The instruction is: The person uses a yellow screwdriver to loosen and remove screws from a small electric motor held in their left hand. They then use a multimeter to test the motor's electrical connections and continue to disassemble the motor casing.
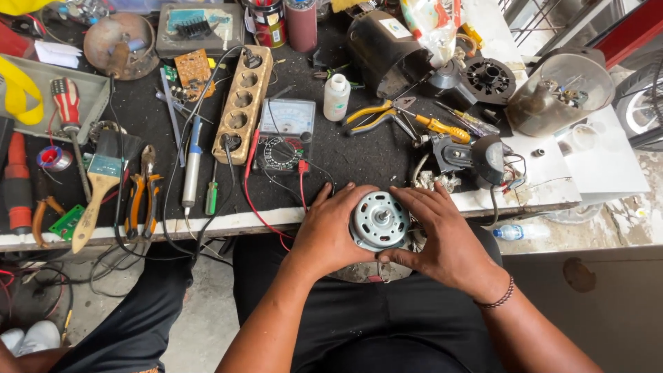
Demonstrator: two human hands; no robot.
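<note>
A round silver electric motor (378, 220) with a short shaft in its middle sits between both hands, just in front of the workbench's near edge and above my lap. My left hand (330, 231) cups its left side, fingers curled against the housing. My right hand (442, 238) wraps its right side and underside, thumb below; a bead bracelet circles that wrist. Loose wires hang beside the motor under my right fingers.
The black-topped workbench (359, 155) carries an analog multimeter (284, 135) with red and black leads, a wooden socket strip (242, 103), a soldering iron (192, 166), orange-handled pliers (141, 200), a paintbrush (100, 186), yellow pliers (376, 114), a white bottle (336, 97), a black motor housing (387, 52) and a clear dome (563, 93).
</note>
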